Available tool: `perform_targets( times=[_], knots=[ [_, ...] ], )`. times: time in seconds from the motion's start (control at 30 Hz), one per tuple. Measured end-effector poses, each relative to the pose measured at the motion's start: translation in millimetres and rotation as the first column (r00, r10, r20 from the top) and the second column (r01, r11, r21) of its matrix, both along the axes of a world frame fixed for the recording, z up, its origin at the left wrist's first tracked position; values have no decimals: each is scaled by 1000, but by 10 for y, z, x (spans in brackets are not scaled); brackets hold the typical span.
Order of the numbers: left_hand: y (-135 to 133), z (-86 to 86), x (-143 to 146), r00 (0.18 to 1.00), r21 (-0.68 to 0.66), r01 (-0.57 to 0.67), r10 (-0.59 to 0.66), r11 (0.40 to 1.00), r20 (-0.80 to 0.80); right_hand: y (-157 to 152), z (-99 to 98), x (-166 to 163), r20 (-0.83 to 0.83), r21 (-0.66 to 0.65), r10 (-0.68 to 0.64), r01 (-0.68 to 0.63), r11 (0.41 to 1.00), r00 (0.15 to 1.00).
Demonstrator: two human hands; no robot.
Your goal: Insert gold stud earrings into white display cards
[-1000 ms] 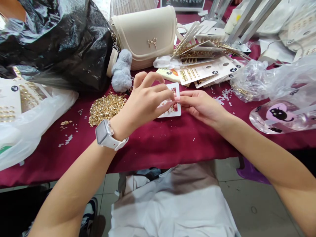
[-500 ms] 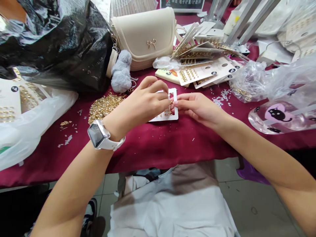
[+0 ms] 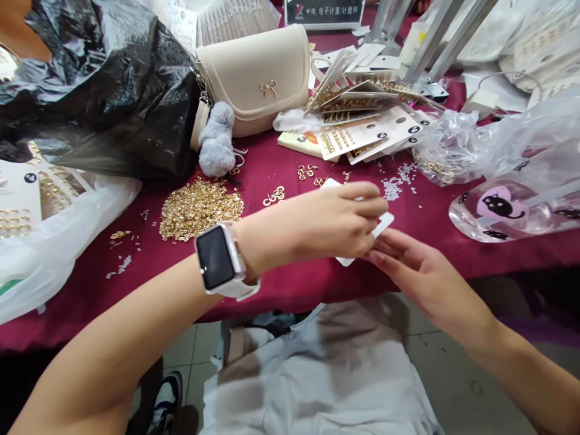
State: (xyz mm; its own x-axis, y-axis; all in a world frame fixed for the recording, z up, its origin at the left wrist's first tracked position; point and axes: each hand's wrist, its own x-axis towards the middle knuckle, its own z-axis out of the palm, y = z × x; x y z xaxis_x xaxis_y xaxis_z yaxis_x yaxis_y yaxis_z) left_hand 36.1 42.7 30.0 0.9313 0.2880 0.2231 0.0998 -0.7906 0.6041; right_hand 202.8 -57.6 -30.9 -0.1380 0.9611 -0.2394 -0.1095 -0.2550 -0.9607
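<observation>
The left hand (image 3: 339, 220) is laid across a white card (image 3: 347, 261) near the front edge of the maroon-covered tabletop (image 3: 294, 287), right of its middle, hiding most of the card's face. Its fingers are bent, but the back of the hand covers the tips, so whether they are clamped on the card or apart cannot be told. The right hand (image 3: 435, 284) meets the card's lower right corner, thumb and forefinger close together; whether they truly pinch it is not clear. The card's right strip looks tilted up, and whether the rest lies on the cloth cannot be seen. A loose hold there could let the card slip over the front edge, and anything fixed to its hidden face might catch or be knocked off under the covering hand. Small gold loops (image 3: 274, 196) lie just beyond the left forearm, so a slight swing of that arm could scatter them. The watch (image 3: 216, 258) sits just beside the gold heap (image 3: 199, 208) on the tabletop's left half; dragging the wrist back low would probably spread the pieces. White bits (image 3: 394, 188) are strewn past the fingers, toward the stacked cards (image 3: 357, 136), and a sweep of either hand could mix them with the loops, as both are tiny and loose.
</observation>
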Motion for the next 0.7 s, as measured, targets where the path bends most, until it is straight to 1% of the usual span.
perform_targets(
  times=[0.07,0.1,0.13,0.17,0.2,0.23,0.27,0.3,0.33,0.37,0.4,0.43,0.47,0.5,0.53,0.57,0.63,0.67,0.7],
  knots=[
    [2,-114,54,994,65,107,-105,992,-30,-82,-17,103,16,-101,66,-64,993,998],
    [9,-159,69,990,81,135,-132,988,-42,-106,-9,161,46,-138,96,-89,986,994],
    [17,-189,77,988,84,149,-146,985,-44,-121,8,220,105,-167,122,-103,981,987],
    [25,-206,79,987,87,153,-149,984,-52,-124,30,277,207,-168,138,-104,980,969],
    [33,-210,78,986,105,159,-152,982,-74,-116,52,330,339,-137,144,-103,985,930],
    [39,-205,74,981,147,174,-159,974,-112,-93,69,376,498,-77,116,-89,993,859],
    [42,-195,66,973,215,197,-164,957,-162,-56,79,412,649,21,55,-91,996,759],
    [43,-183,56,962,297,226,-165,928,-217,-3,78,437,759,151,-32,-127,980,651],
    [42,-173,43,953,378,251,-158,891,-260,64,69,451,822,290,-135,-202,935,553],
    [39,-168,24,949,448,262,-144,855,-281,139,53,457,835,427,-244,-302,852,493],
    [35,-168,-1,953,508,253,-123,823,-276,219,35,455,830,509,-297,-426,748,471],
    [31,-173,-33,962,564,226,-93,794,-256,298,20,447,836,531,-302,-538,654,458],
    [29,-182,-70,972,621,192,-59,760,-227,370,10,437,843,533,-303,-610,586,445],
    [28,-195,-112,981,679,153,-26,718,-193,434,7,424,851,523,-289,-666,532,438],
    [28,-210,-157,988,735,110,7,669,-154,487,13,412,863,505,-265,-704,499,431],
    [30,-227,-202,993,785,67,36,615,-113,530,26,401,875,482,-235,-731,483,423],
    [29,-263,-278,996,849,-37,90,527,-12,597,62,384,900,433,-174,-768,471,400],
    [22,-283,-303,992,859,-97,115,503,45,626,79,376,908,416,-156,-781,466,390],
    [9,-305,-319,985,855,-159,135,494,105,655,92,369,910,410,-150,-790,455,385]
  ],
)
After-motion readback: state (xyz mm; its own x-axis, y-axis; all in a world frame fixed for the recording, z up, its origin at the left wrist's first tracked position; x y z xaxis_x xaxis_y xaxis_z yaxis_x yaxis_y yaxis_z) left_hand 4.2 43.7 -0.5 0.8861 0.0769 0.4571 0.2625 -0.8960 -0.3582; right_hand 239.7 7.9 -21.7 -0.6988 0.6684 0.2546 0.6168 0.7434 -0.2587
